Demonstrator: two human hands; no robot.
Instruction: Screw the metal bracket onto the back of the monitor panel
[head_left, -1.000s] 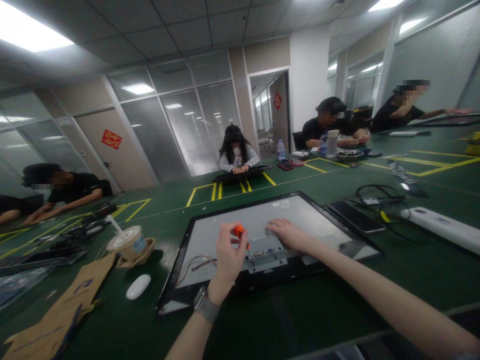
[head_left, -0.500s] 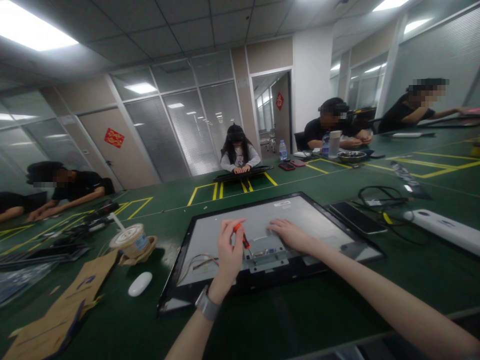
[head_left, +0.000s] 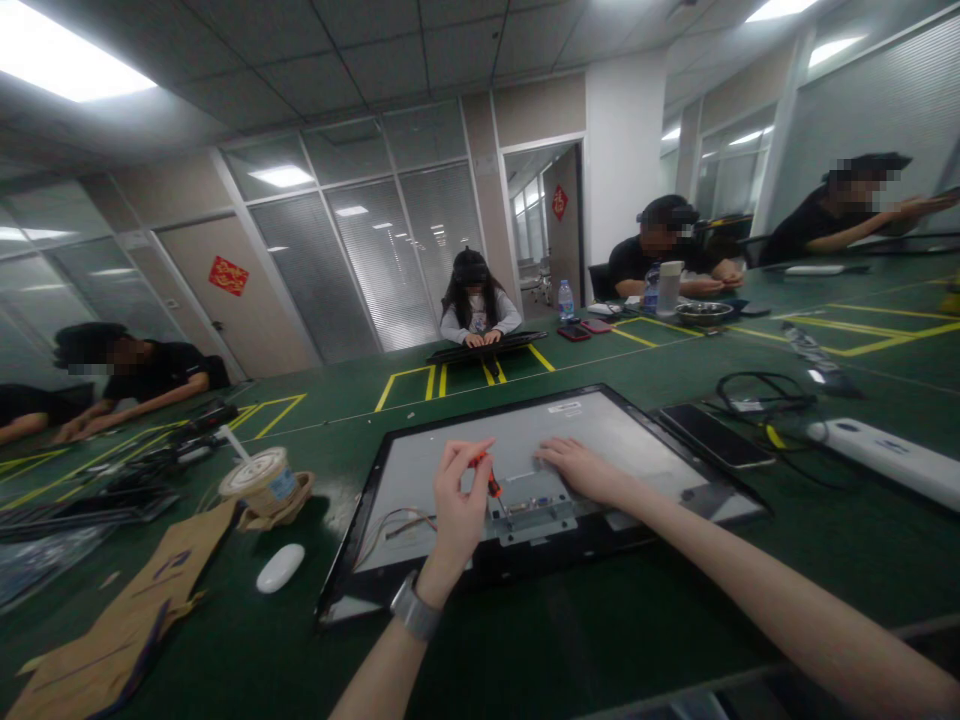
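Observation:
A flat monitor panel (head_left: 637, 440) lies back-side up on the green table in front of me, with a metal port bracket (head_left: 536, 515) near its front edge. My left hand (head_left: 459, 510) is closed on a small orange-handled screwdriver (head_left: 487, 478), whose tip points down at the bracket. My right hand (head_left: 581, 468) lies flat with fingers stretched out on the panel just behind the bracket. Loose wires (head_left: 397, 525) trail over the panel's left part.
A lidded drink cup (head_left: 259, 480), a white mouse (head_left: 279, 567) and torn cardboard (head_left: 120, 625) lie to the left. A phone (head_left: 716, 433), black cables (head_left: 757, 395) and a white power strip (head_left: 885, 455) sit right. Other people work around the table.
My left hand has turned the screwdriver a little in its fingers, so less of the orange handle shows. The right hand has stayed flat on the panel.

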